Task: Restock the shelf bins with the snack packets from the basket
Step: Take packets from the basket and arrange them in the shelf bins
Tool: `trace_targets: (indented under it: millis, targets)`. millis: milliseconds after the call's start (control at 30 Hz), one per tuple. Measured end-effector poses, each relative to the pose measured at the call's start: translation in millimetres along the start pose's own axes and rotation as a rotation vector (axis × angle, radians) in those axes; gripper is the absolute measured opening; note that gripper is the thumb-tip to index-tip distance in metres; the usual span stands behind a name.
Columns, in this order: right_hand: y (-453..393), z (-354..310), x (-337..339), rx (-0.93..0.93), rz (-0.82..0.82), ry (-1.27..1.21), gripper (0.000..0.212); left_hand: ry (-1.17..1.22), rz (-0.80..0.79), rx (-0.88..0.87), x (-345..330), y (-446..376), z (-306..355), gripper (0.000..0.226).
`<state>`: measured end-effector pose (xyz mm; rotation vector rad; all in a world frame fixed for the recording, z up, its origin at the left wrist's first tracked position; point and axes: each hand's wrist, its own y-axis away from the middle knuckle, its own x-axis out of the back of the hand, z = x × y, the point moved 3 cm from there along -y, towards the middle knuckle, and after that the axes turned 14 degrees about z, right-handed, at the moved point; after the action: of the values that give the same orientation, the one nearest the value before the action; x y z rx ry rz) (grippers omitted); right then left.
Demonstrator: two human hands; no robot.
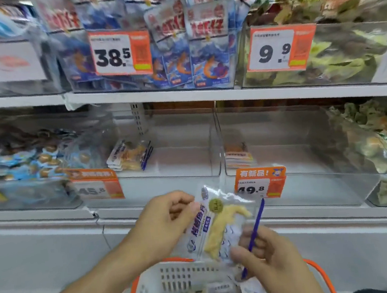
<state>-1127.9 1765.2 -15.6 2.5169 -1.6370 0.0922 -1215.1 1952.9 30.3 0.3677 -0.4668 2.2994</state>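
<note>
Shop shelving is filling my view, and nearest me the white and orange basket [177, 280] is sitting low, more packets lying inside it. Just above its rim I am holding one fish snack packet [219, 226] between both hands: my left hand [164, 224] is pinching its upper left edge with curled fingers, and my right hand [269, 254] is gripping its lower right corner, thumb on the front. Beyond it, the clear middle bin [172, 186] is holding a small stack of matching packets [129, 156] at its back left, and the neighbouring bin [309, 177] is showing a second short pile [238, 157]. I judge I should be carrying the packet flat over the bin's front wall, label up, and squaring it onto that stack.
</note>
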Motion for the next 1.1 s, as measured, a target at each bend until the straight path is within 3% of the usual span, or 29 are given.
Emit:
trace_targets:
  millis: [67, 200, 300, 433, 633, 800, 1100]
  targets:
    - [-8, -23, -10, 0.088, 0.014, -0.055, 0.019, -0.076, 0.184, -0.139, 25, -13, -5, 0.009]
    - [-35, -73, -37, 0.233, 0.03, -0.063, 0.006, -0.491, 0.444, -0.49, 79, -39, -13, 0.021]
    - [-67, -107, -71, 0.358, 0.07, 0.101, 0.01, -0.77, 0.526, -0.418, 113, -55, -37, 0.039]
    - [-123, -119, -129, 0.472, 0.079, 0.473, 0.012, -0.889, 0.444, -0.333, 129, -59, -69, 0.04]
    - [-155, -102, -200, 0.127, -0.306, 1.03, 0.03, -0.84, 0.503, -0.379, 132, -61, -77, 0.028]
    - [-166, -83, -226, -0.159, -0.56, 1.088, 0.028, -0.841, 0.536, -0.399, 133, -63, -79, 0.03]
    - [-177, -85, -231, -0.154, -0.571, 1.159, 0.027, -0.817, 0.563, -0.392, 133, -62, -79, 0.029]
